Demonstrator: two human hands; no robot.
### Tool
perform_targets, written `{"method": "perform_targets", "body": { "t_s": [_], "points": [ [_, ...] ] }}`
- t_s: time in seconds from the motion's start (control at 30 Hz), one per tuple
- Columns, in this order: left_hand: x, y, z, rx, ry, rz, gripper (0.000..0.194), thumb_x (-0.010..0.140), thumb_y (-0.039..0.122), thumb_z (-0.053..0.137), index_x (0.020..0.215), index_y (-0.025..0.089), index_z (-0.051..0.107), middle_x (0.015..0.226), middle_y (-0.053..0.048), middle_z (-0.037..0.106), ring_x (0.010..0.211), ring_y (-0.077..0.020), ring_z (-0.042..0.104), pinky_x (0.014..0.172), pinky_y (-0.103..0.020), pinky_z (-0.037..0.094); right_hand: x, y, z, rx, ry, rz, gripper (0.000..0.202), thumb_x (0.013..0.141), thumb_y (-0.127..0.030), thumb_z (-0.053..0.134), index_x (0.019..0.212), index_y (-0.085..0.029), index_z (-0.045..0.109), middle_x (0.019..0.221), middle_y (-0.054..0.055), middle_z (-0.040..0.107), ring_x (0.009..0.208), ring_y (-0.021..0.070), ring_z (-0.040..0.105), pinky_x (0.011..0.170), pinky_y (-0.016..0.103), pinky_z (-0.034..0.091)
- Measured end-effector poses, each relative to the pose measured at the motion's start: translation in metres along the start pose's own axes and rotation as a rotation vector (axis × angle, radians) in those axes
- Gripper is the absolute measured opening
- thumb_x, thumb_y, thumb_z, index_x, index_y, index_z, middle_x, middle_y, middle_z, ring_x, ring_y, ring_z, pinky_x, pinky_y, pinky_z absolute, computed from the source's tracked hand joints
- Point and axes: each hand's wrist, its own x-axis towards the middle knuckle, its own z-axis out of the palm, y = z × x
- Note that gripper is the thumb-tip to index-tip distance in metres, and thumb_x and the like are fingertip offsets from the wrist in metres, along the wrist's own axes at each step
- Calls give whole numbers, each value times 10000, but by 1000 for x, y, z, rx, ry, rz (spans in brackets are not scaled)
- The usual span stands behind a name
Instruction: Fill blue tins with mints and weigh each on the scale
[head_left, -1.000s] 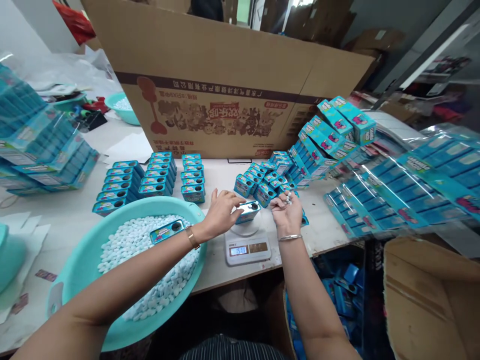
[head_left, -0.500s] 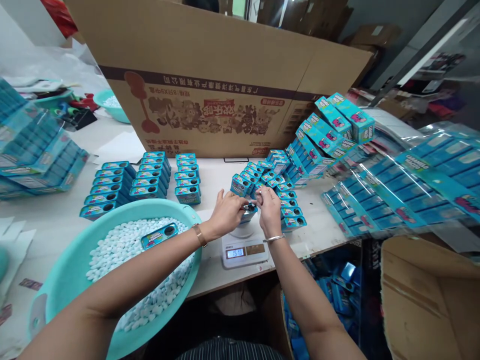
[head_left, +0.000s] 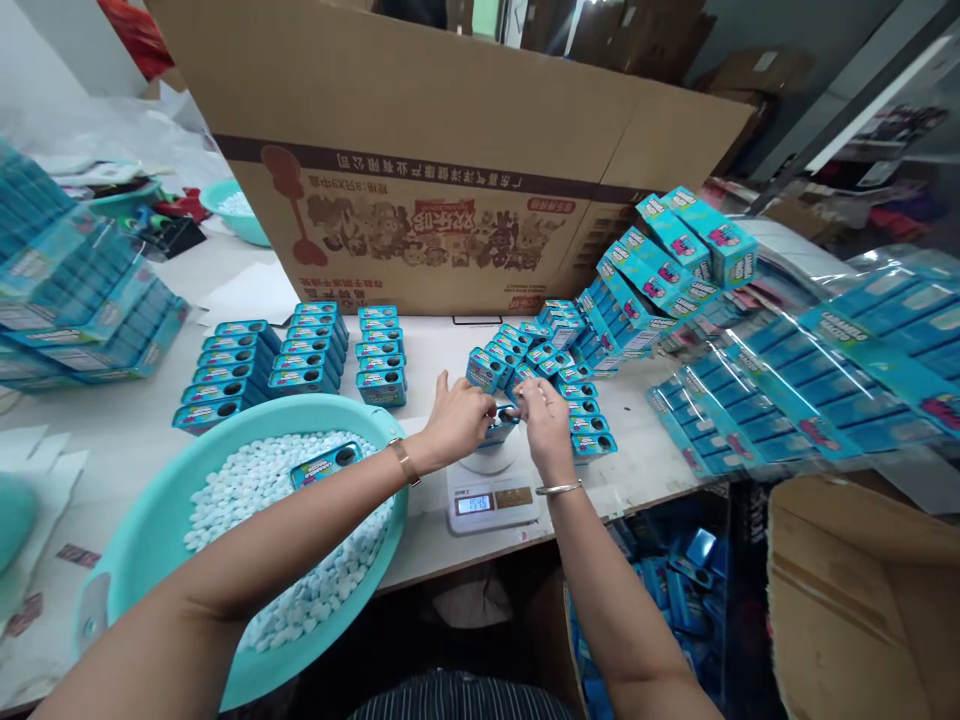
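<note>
A small blue candy tin [head_left: 501,428] stands on the white digital scale [head_left: 495,508], whose display is lit. My left hand [head_left: 461,415] is at the tin's left side, its fingers closed at the top edge by the dark opening. On the other side my right hand [head_left: 547,420] is raised at the tin's right edge, thumb and fingertips pinched on what looks like a small white candy. To the left, a turquoise basin [head_left: 127,540] holds many white candies [head_left: 255,490], with another blue tin [head_left: 326,464] lying on them, partly behind my left forearm.
Rows of blue tins [head_left: 225,370] stand behind the basin, and more tins [head_left: 592,420] crowd the scale's right. A big cardboard sheet [head_left: 450,100] rises at the back. Wrapped tin packs [head_left: 795,380] lie right. Below the table edge is an open carton [head_left: 847,590] near loose tins [head_left: 675,590].
The digits on the scale have changed to a higher number. My right hand has shifted slightly, still pinched over the tin; my left hand stays at its edge. The whole view has shifted slightly.
</note>
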Motion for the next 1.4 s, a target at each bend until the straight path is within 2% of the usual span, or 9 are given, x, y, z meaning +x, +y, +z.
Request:
{"method": "perform_targets", "body": {
  "t_s": [0.13,0.23,0.4,0.5,0.67,0.87,1.0,1.23,1.4],
  "points": [
    [14,14,11,-63,9,31,182,871,195,522,889,212,703,922,-55,728,1041,-275,571,1085,-614,219,1,-12,-11,210,133,46,271,779,-439,657,687,-203,557,504,-104,342,449,60,308,525,205,469],
    [22,18,9,-138,50,-9,186,869,190,535,947,217,701,960,-49,734,1057,-269,575,1090,-581,234,2,-17,-19,396,210,147,226,824,-362,619,700,-195,531,502,-113,355,413,42,296,529,193,479],
    [14,-5,-15,-303,234,-141,163,871,226,565,970,234,694,1019,-17,731,1034,-237,603,1087,-534,253,5,-18,-38,686,291,362,262,932,-243,437,677,-187,462,485,-109,342,380,31,315,461,146,412],
    [1,-20,-27,-338,309,-166,173,870,244,566,984,228,696,980,-21,728,988,-222,619,1027,-468,336,7,-15,-39,736,358,381,263,938,-211,401,681,-190,448,529,-78,436,425,43,414,461,147,426],
    [-12,-13,-19,-257,175,-129,200,846,260,603,1032,222,665,985,-33,704,1022,-243,594,1041,-491,318,4,-7,-15,685,356,352,237,913,-242,475,680,-199,458,522,-97,434,405,43,393,579,208,532],
    [-15,3,4,-154,-3,-109,438,811,351,662,1221,231,566,1167,-94,598,1171,-308,498,1081,-587,258,0,-5,12,635,286,351,223,901,-295,516,701,-204,478,513,-119,407,384,38,340,647,238,555],
    [-17,-5,7,-151,31,-95,499,800,353,671,1260,225,526,1184,-98,577,1168,-307,488,1066,-555,290,2,-11,13,681,254,352,239,927,-274,463,700,-201,467,512,-118,391,387,37,334,641,230,548],
    [-23,-24,-9,-173,126,-129,514,792,355,675,1263,206,532,1182,-97,586,1151,-299,492,1030,-491,335,9,-25,-11,752,260,320,239,943,-237,423,708,-201,446,535,-97,404,399,37,365,477,154,442],
    [-27,-26,-11,-180,150,-121,491,803,362,658,1257,211,543,1164,-94,591,1138,-299,493,1011,-475,344,9,-21,-14,699,352,355,221,929,-262,448,717,-204,471,567,-68,491,484,65,495,555,202,517]
  ]
}}
